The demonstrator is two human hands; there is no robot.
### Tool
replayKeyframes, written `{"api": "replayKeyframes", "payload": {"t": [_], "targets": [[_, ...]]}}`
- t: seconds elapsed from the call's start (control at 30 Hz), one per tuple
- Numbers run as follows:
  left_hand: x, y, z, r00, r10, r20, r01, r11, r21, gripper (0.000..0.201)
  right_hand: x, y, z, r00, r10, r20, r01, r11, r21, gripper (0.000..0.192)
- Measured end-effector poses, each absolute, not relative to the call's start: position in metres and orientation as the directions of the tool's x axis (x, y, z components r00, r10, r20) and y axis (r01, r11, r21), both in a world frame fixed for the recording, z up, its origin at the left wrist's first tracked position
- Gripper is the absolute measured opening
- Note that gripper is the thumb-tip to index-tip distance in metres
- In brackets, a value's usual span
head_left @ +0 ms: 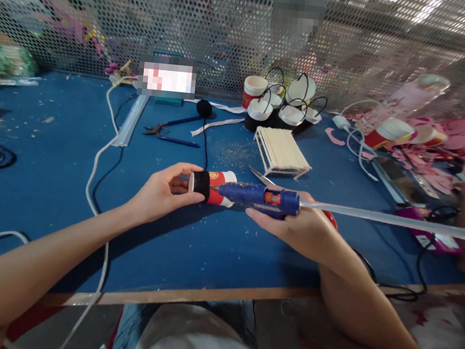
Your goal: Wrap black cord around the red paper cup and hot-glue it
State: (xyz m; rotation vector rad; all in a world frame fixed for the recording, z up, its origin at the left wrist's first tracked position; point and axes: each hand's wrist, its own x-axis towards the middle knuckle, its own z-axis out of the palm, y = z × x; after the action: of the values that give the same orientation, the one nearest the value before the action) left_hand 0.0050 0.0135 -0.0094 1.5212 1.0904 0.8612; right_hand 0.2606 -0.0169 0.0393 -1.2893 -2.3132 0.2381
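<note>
The person's left hand (164, 191) holds a small paper cup (211, 187) lying on its side, just above the blue table (52, 168). The fingers curl around the end of the cup that is wrapped in black string. The other part of the cup is red and white. The grip of this hand is closed on the cup.

The right hand (299, 228) holds a blue glue gun (261, 197). Its grip is closed around the gun from below. The tip of the gun touches the side of the cup, right next to the black string. A long clear glue stick (392, 219) pokes out of the back of the gun and runs off to the right.

A black string (205, 139) runs from the cup up to a black ball of string (204, 107) farther back on the table. Near it lie blue pliers (166, 130) and a white strip (216, 123). Behind the hands stands a little bench of wooden sticks (281, 153). Scissors (263, 178) peek out just behind the glue gun. Farther back sit several finished cups with black handles (284, 105). On the right lie pink paper shapes (453, 146) and more cups (388, 132). A white cord (98, 156) runs down the left side of the table. A wall of metal with small holes (372, 45) stands behind it all.
</note>
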Motion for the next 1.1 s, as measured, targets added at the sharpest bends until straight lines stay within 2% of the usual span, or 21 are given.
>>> {"api": "replayKeyframes", "payload": {"t": [0.2,0.37,0.47,0.63,0.73,0.83,0.93,1.03,1.1], "targets": [[0.004,0.014,-0.010,0.321,0.947,-0.015,0.204,-0.054,0.978,0.055,0.255,-0.019,0.041,-0.376,0.891,0.252,0.697,0.452,-0.557,0.015],[0.003,0.014,-0.010,0.321,0.947,0.003,0.183,-0.065,0.981,0.055,0.255,-0.018,0.038,-0.312,0.933,0.182,0.650,0.349,-0.675,0.020],[0.003,0.013,-0.010,0.329,0.943,0.049,0.185,-0.115,0.976,0.055,0.253,-0.017,0.038,-0.263,0.958,0.114,0.592,0.254,-0.765,0.017],[0.004,0.012,-0.011,0.316,0.939,0.132,0.222,-0.209,0.952,0.052,0.258,-0.010,0.040,-0.241,0.969,-0.053,0.513,0.081,-0.855,0.024],[0.005,0.012,-0.013,0.324,0.933,0.160,0.232,-0.242,0.942,0.051,0.264,-0.002,0.042,-0.213,0.976,-0.039,0.438,0.059,-0.897,0.026],[0.005,0.013,-0.015,0.311,0.930,0.195,0.270,-0.284,0.920,0.050,0.270,0.011,0.045,-0.089,0.995,0.039,0.439,0.075,-0.895,0.029],[0.004,0.013,-0.016,0.315,0.919,0.236,0.270,-0.325,0.906,0.048,0.278,0.030,0.048,0.010,0.994,0.109,0.539,0.087,-0.838,0.032],[0.003,0.013,-0.017,0.320,0.912,0.257,0.268,-0.348,0.899,0.049,0.287,0.057,0.047,0.083,0.991,0.108,0.711,0.017,-0.703,0.036],[0.003,0.013,-0.017,0.326,0.905,0.272,0.273,-0.366,0.890,0.050,0.293,0.076,0.045,0.132,0.987,0.087,0.844,-0.065,-0.533,0.038]]}}
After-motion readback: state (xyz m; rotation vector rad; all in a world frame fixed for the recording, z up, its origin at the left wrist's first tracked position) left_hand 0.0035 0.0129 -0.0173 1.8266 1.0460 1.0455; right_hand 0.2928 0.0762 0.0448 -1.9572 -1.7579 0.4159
